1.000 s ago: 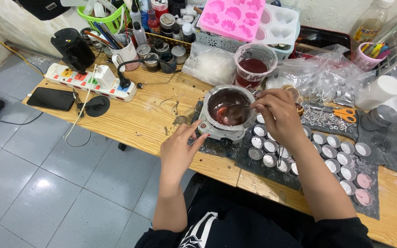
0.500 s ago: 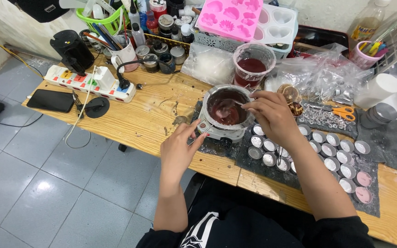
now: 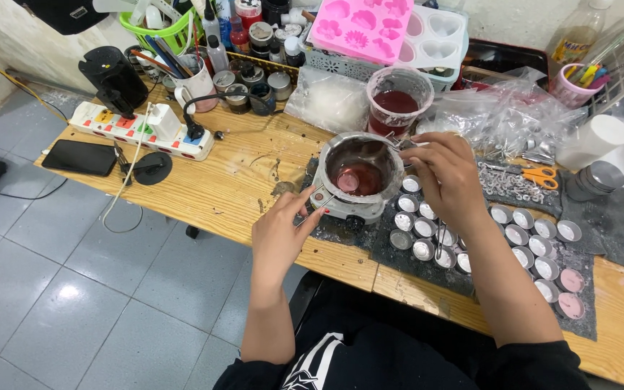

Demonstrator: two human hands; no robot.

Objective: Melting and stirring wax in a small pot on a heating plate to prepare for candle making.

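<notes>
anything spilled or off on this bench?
Yes: dark dried stains mark the wooden table left of the small hotplate, near the left hand. The melting pot sits level; no fresh spill shows.

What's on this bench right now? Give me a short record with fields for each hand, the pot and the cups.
left hand: fingertips at the small hot plate
right hand: over the pot's rim, holding a spoon
pot: metal, on the hot plate, red liquid inside
cups: small metal ones in rows on a dark mat, two filled pink
</notes>
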